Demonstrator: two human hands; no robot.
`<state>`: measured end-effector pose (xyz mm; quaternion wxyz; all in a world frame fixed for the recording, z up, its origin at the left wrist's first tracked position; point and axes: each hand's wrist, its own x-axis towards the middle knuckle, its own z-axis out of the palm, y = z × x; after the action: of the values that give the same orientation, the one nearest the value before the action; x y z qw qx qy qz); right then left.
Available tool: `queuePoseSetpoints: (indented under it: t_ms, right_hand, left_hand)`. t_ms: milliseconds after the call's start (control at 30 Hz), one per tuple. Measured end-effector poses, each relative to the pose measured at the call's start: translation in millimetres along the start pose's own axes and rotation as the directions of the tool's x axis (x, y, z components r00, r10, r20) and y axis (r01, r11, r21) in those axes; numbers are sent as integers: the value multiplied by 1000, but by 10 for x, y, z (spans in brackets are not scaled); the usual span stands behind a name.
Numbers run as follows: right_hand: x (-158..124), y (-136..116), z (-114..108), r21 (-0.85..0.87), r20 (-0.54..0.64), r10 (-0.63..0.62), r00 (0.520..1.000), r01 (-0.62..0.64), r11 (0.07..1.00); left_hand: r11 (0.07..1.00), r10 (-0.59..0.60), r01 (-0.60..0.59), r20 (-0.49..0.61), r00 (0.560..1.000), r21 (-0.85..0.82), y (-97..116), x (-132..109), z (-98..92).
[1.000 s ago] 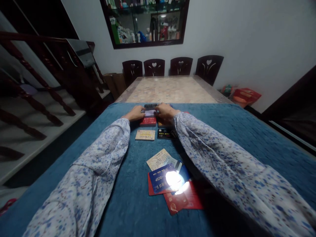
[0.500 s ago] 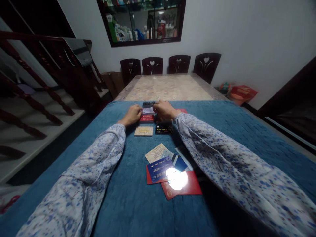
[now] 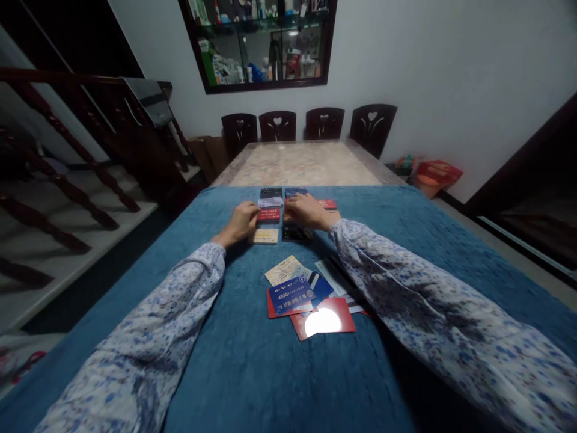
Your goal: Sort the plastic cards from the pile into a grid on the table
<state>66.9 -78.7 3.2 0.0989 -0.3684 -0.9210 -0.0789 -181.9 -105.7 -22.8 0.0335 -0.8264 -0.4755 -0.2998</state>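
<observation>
My left hand (image 3: pixel 242 222) has its fingers bent together against the left edge of a red card (image 3: pixel 269 215). Just beyond that card lie a pale lilac card (image 3: pixel 270 202) and a black card (image 3: pixel 271 192). A cream card (image 3: pixel 265 236) lies below my left fingers. My right hand (image 3: pixel 309 211) is over the right-hand column, its fingers drawn together and pointing down; what they hold, if anything, is hidden. Past it shows a dark blue card (image 3: pixel 295 191), on its near side a black card (image 3: pixel 295 233), and to its right another red card (image 3: pixel 327 204).
Closer to me is a loose overlapping pile with a blue card (image 3: pixel 292 296), a glossy red card (image 3: pixel 324 319) under glare and a beige card (image 3: pixel 283 270). A blue cloth (image 3: pixel 234 373) covers the near table. Several dark chairs (image 3: pixel 324 123) stand at the far end.
My left hand has slid slightly nearer and down to the red card's edge. My right hand has shifted right, off the lilac card, uncovering the dark blue card. The view has tilted up slightly.
</observation>
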Motion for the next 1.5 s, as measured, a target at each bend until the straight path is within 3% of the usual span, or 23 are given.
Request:
queuePoseSetpoints:
  t_ms: [533,900,1233,1333,1500]
  right_hand:
    - [-635,-29,25,1,-89,-59,994,59,998]
    - [-1083,-119,63,29,-170,-95,981,101,994]
    - [-1484,-464,40,116,-158,-115,981,134,984]
    - [-1524,-558,33,163,-136,-138,981,160,974]
    - [-1554,-696,-5,214,-100,-187,977,204,955]
  left_hand:
    - [984,158,-165,-91,983,-71,514,-426,61]
    - [974,210,-214,-56,976,-76,844,-683,58]
    - [969,208,-192,91,974,-158,1158,-917,-92]
    - [973,180,-146,191,965,-180,1249,-957,-181]
    - [983,123,-53,409,904,-178,1379,-984,-355]
